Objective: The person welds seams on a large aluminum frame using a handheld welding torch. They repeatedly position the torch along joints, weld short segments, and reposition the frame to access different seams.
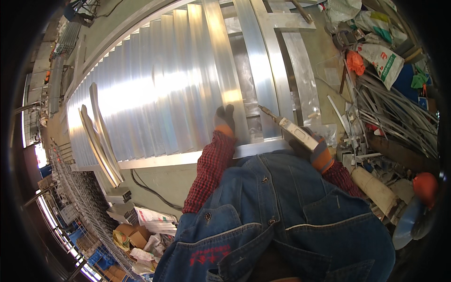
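A large metal frame [162, 160] lies before me, with overlapping shiny metal slats [155, 94] across its left part. My left hand [225, 121], in a grey and orange glove, is closed at the near end of the rightmost slat [223, 70]. In my right hand [322, 157], gloved the same way, is a white, slim power screwdriver [298, 133]. Its bit points up and left, over a wide flat metal bar [260, 56]. Between this bar and the slats is a gap. The screwdriver's body partly hides my right fingers.
Two loose metal strips [99, 127] lie across the slats at the left. A pile of thin metal offcuts [399, 113] and several sacks [383, 63] crowd the right side. Wire racks [77, 202] and cardboard boxes [136, 235] stand at lower left. A dark cable [152, 190] crosses the floor.
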Available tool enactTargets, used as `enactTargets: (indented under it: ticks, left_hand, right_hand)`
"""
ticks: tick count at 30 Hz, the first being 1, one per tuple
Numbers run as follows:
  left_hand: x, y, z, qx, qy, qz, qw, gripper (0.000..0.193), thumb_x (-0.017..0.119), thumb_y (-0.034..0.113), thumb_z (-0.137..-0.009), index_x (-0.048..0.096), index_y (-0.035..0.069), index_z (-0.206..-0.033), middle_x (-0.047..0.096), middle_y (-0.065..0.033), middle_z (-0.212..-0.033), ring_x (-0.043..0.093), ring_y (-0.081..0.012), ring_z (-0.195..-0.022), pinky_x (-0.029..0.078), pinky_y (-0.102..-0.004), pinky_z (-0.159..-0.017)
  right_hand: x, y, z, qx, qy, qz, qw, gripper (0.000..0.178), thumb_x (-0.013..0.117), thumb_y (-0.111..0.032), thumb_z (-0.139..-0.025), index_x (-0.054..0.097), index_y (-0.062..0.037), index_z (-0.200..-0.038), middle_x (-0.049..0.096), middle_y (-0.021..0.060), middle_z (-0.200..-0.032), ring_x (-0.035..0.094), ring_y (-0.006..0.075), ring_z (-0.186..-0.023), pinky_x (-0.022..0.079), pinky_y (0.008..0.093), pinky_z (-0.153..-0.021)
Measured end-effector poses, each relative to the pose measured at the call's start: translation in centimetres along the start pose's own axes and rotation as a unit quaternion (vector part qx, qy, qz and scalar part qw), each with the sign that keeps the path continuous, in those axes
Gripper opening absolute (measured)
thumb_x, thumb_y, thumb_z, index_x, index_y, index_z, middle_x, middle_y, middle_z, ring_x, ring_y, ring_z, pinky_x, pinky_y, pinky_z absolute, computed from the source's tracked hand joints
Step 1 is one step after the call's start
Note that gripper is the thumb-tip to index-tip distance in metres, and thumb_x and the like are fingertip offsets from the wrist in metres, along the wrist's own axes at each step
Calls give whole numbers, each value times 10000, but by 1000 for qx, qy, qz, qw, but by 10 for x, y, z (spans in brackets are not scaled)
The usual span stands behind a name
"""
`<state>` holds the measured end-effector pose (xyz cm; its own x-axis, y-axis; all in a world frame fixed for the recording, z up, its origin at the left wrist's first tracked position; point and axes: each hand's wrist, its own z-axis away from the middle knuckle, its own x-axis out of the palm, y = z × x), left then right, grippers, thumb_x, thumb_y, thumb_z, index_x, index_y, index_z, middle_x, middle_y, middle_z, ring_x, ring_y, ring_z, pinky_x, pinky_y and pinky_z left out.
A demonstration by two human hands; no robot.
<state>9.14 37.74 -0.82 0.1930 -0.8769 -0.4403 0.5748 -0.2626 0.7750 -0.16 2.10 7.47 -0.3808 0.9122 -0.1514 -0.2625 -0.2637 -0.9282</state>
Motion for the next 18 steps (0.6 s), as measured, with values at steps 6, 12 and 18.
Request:
enactTargets:
  ticks: [6, 12, 18]
  left_hand:
    - [-10, -7, -24, 7, -4, -59, 998, 605, 744, 424, -994, 672, -68, -1340, 745, -276, -1241, 717, -399, -1146, 549, -471, -1008]
    - [-33, -2, -62, -38, -149, -170, 973, 625, 749, 415, -984, 673, -66, -1375, 758, -251, -1241, 718, -404, -1178, 551, -469, -1073]
    - [-45, 23, -80, -88, -218, -238, 943, 618, 806, 500, -955, 745, -26, -1272, 786, -96, -920, 732, -194, -840, 578, -393, -745]
  right_hand:
    - [1, -31, -5, 54, 26, 20, 998, 399, 630, -257, -1103, 630, -54, -1446, 745, 163, -1289, 762, 267, -1129, 632, 390, -908]
    - [-5, -70, -18, -79, 34, 220, 972, 328, 869, -218, -933, 774, -90, -1219, 780, 139, -1096, 791, 297, -927, 620, 402, -773]
    - [-35, -99, -27, -235, -6, 367, 900, 336, 851, -181, -964, 750, -40, -1251, 785, 138, -1125, 799, 258, -891, 636, 356, -761]
